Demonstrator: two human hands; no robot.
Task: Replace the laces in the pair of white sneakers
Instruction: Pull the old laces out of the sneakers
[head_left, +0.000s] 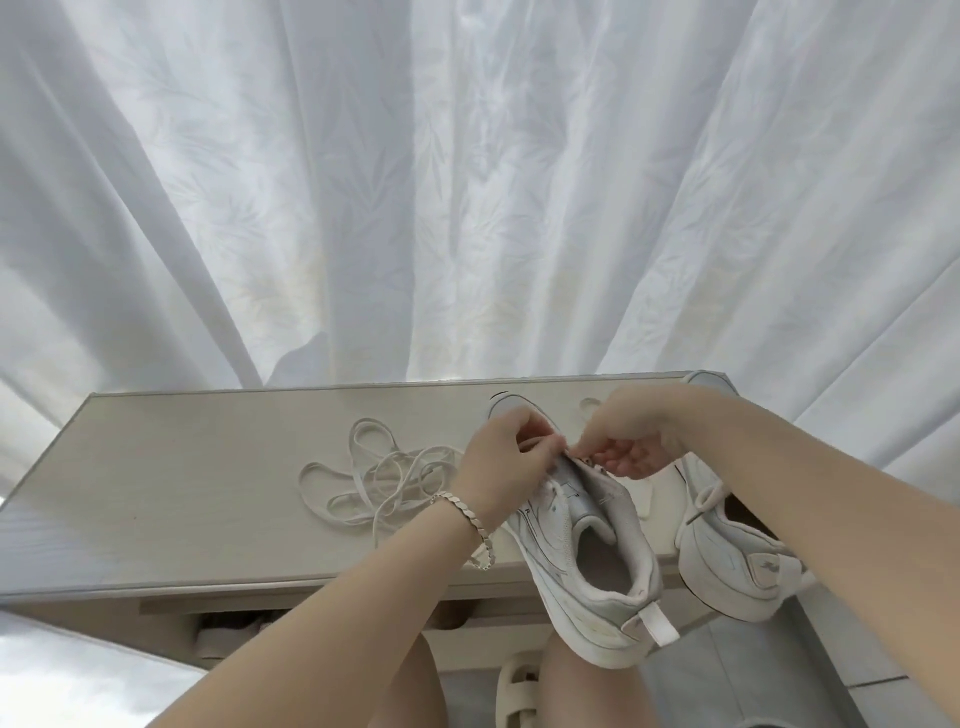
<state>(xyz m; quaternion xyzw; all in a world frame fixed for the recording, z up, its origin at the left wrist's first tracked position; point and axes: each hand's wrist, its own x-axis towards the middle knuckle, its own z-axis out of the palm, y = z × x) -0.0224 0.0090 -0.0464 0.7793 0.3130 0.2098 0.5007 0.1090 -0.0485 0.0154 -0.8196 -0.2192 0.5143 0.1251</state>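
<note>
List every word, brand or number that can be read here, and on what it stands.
No text can be read.
On the held sneaker, the tongue label: too blurred to read.
On the other sneaker, the side mark: too small to read.

Pale wood-grain table (182, 493): loose laces (395, 467), middle sneaker (571, 530), second sneaker (727, 545) at right.

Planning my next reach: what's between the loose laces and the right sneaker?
Head view: the middle sneaker, pinched at its eyelets by the left hand and right hand, lies between the laces and the right sneaker.
</note>
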